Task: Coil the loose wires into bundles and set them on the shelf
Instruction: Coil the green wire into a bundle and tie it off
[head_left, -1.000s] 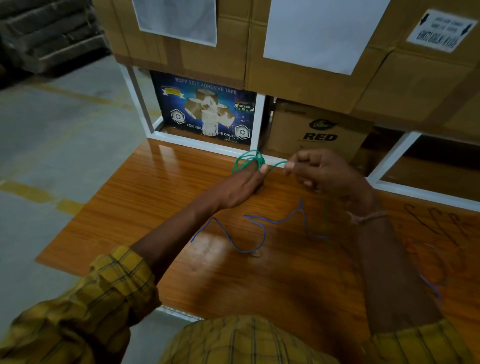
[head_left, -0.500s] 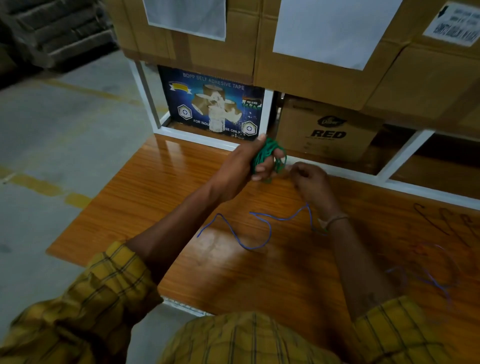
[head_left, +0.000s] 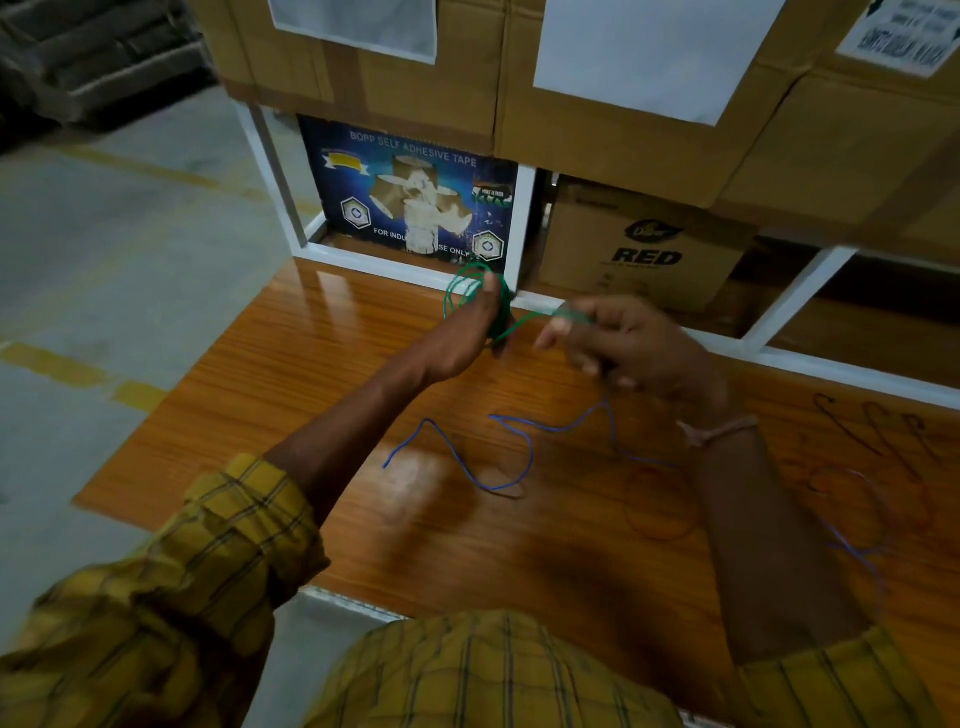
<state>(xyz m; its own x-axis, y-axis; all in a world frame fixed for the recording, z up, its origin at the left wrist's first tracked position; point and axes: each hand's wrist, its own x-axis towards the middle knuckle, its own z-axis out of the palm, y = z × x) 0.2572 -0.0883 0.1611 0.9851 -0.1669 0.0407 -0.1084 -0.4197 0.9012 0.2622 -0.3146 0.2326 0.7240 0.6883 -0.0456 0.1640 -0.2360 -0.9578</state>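
A green wire (head_left: 457, 291) is looped in a coil around the fingers of my left hand (head_left: 470, 332), held above the far part of the wooden table (head_left: 363, 374). Its free end runs right to my right hand (head_left: 623, 343), which pinches it and pulls it taut. A loose blue wire (head_left: 511, 457) lies in zigzags on the table below my hands. A thin red wire (head_left: 654, 514) and more dark wire (head_left: 872, 431) lie at the right. The white-framed shelf (head_left: 395, 265) stands just behind the table.
A blue adhesive-tape box (head_left: 410, 197) and a brown carton marked RED (head_left: 644, 244) fill the shelf's lower bays. Large cardboard cartons (head_left: 597, 124) sit stacked on top. Grey concrete floor with a yellow line (head_left: 78, 369) lies to the left.
My right hand has drawn away to the right, pulling the green wire's free end taut. My left hand still carries the coil, now more spread out around the fingers.
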